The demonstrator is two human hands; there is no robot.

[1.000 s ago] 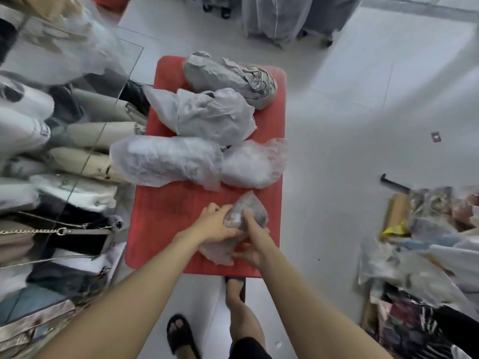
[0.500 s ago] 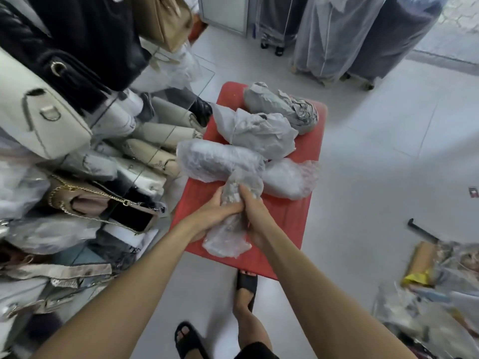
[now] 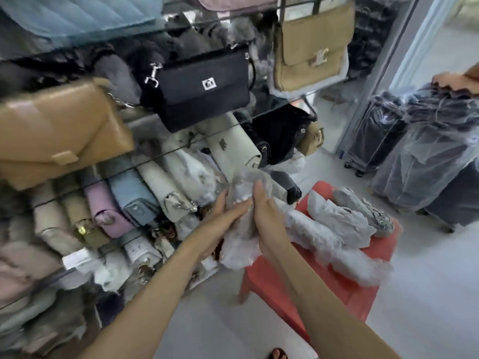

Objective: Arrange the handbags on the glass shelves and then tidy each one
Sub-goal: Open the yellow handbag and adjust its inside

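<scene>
Held item: a wrapped bag (image 3: 241, 229) in crinkled translucent plastic, raised in front of the shelves (image 3: 145, 161), above the near left corner of the red stool (image 3: 337, 288).
Left hand (image 3: 220, 218): under and along the left side of the wrapped bag, fingers stretched up against the plastic; whether they curl round it cannot be told.
Right hand (image 3: 267, 216): grasping the wrapped bag from the right, thumb up along its front, fingers round the far side.
Red stool: carries three more wrapped parcels (image 3: 337, 218), lying side by side and touching.
Shelves: glass, several tiers, crowded. Top visible tier holds a tan flap bag (image 3: 57, 130), a black bag (image 3: 202, 92) with a white badge, and a beige bag (image 3: 311, 47) with a metal clasp.
Lower tiers: bags packed on end in rows, among them a pink bag (image 3: 103, 206) and a blue bag (image 3: 132, 195).
Right background: plastic-covered racks (image 3: 427, 151) on castors on the pale floor.
Picture quality: motion blur at left.
</scene>
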